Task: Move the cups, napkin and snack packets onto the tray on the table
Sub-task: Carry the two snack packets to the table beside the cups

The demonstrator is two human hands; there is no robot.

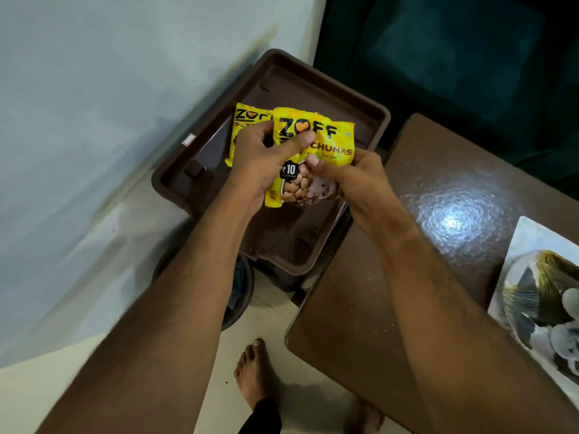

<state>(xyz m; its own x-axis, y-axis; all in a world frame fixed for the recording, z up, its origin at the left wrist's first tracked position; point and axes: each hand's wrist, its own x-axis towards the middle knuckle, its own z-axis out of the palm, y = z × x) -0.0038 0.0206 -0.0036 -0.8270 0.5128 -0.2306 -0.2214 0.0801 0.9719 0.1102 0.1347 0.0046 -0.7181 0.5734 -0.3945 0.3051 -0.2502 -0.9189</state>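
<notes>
Two yellow snack packets are held above a dark brown tray [316, 89]. The front packet [316, 133] reads ZOFF and CHUNKS and shows soya chunks through a clear window. A second yellow packet [247, 117] sticks out behind it on the left. My left hand [266, 158] grips both packets from the left, thumb across the front one. My right hand [354, 180] pinches the lower right part of the front packet. No cups or napkin are in view. The tray's floor looks bare where it shows.
The tray rests on a low stand beside a pale wall [94, 120]. A brown table [438, 214] lies to the right, with a printed picture sheet [542, 296] at its right edge. A dark round bin [241, 289] stands under the tray. My bare foot [257, 371] is on the floor.
</notes>
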